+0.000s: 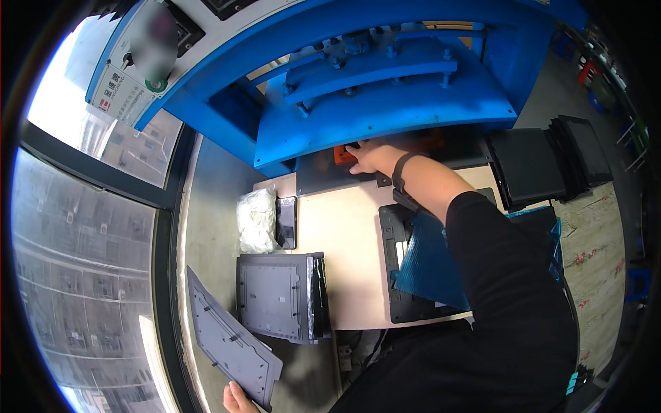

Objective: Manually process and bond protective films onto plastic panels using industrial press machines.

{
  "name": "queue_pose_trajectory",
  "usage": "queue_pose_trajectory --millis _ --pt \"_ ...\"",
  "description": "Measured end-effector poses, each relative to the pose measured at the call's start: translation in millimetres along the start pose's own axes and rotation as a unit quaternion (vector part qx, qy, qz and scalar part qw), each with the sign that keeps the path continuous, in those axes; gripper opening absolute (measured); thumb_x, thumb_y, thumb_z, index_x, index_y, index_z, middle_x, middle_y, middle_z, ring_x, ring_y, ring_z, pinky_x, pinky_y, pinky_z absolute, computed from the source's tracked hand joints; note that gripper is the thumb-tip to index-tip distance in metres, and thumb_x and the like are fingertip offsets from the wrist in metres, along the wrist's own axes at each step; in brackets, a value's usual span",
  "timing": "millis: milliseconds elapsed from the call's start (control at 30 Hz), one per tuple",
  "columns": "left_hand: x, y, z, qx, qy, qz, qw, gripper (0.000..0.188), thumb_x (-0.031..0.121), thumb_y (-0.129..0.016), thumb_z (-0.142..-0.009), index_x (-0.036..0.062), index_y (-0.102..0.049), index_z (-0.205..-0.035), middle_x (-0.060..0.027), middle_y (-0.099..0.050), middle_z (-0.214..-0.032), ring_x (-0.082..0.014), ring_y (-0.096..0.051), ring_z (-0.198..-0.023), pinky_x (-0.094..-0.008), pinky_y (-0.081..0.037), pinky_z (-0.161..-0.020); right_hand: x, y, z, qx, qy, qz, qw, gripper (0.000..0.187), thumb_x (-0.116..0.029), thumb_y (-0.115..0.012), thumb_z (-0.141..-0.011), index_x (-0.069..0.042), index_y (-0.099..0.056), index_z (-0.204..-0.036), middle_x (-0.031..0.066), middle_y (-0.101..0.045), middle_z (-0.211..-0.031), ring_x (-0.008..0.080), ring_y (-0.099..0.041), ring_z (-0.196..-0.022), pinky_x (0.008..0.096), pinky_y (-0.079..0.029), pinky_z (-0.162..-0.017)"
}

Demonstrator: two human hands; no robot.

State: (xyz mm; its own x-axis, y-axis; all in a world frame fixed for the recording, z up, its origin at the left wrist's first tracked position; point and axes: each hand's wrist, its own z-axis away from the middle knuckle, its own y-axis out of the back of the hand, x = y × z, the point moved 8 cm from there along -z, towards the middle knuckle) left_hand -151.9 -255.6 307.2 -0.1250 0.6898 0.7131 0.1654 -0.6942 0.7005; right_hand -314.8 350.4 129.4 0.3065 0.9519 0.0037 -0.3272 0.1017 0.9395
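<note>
At the lower left my left hand (pixel 238 399) pinches the bottom end of a thin grey plastic panel (pixel 234 339), which tilts up beside the bench and has clips along its face. My right hand (pixel 370 156) reaches under the blue plate of a press (pixel 385 110). Its thumb and fingers are apart at an orange-red piece (pixel 340 153) lying on the dark lower plate (pixel 317 171); I cannot tell how firmly they touch it. A dark band circles the right wrist. Similar grey panels (pixel 273 297) are stacked on the near left of the bench.
A clear bag of white material (pixel 257 221) and a phone (pixel 286 223) lie left on the wooden bench (pixel 351 241). Black frames with blue film (pixel 430 265) lie partly under my right arm. Black panels (pixel 530 168) are stacked at right. A window (pixel 96 275) borders the left.
</note>
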Motion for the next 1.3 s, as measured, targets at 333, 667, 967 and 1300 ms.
queue_pose_trajectory --millis 333,667,967,1300 --pt "15 -8 9 0.0 0.026 -0.01 1.0 0.038 0.029 -0.056 -0.092 -0.0057 -0.056 -0.11 -0.0115 -0.058 -0.1 -0.0197 -0.051 -0.09 -0.0336 -0.043 -0.08 8 3 9 -0.002 0.022 -0.037 0.999 0.083 -0.057 -0.054 -0.083 -0.022 -0.016 -0.148 0.0173 -0.014 -0.152 0.0378 -0.025 -0.135 0.051 -0.025 -0.108" --pt "33 -30 6 -0.027 0.044 0.01 0.999 0.046 0.031 -0.057 -0.092 -0.0065 -0.052 -0.118 -0.0164 -0.054 -0.115 -0.0224 -0.05 -0.099 -0.0345 -0.041 -0.087 126 -34 79 -0.057 -0.066 -0.074 0.993 0.093 -0.057 -0.052 -0.084 0.008 -0.018 -0.141 0.0246 -0.016 -0.149 0.0388 -0.019 -0.138 0.0488 -0.017 -0.112" --pt "92 -68 -1 -0.083 -0.166 0.024 0.982 0.028 0.017 -0.051 -0.094 -0.0039 -0.055 -0.075 -0.0058 -0.048 -0.066 -0.0157 -0.041 -0.062 -0.0322 -0.035 -0.056 128 -42 86 0.014 -0.027 -0.003 1.0 0.102 -0.057 -0.06 -0.075 0.013 -0.02 -0.138 0.0309 -0.018 -0.146 0.0414 -0.018 -0.137 0.0432 -0.018 -0.113" --pt "93 -53 45 -0.056 -0.135 0.055 0.988 0.032 0.016 -0.048 -0.096 -0.0026 -0.047 -0.07 -0.0043 -0.041 -0.061 -0.015 -0.036 -0.059 -0.0338 -0.032 -0.053 121 -40 67 -0.026 -0.078 -0.042 0.996 0.101 -0.058 -0.061 -0.075 0.005 -0.021 -0.142 0.0247 -0.03 -0.143 0.0389 -0.03 -0.133 0.0516 -0.027 -0.105"
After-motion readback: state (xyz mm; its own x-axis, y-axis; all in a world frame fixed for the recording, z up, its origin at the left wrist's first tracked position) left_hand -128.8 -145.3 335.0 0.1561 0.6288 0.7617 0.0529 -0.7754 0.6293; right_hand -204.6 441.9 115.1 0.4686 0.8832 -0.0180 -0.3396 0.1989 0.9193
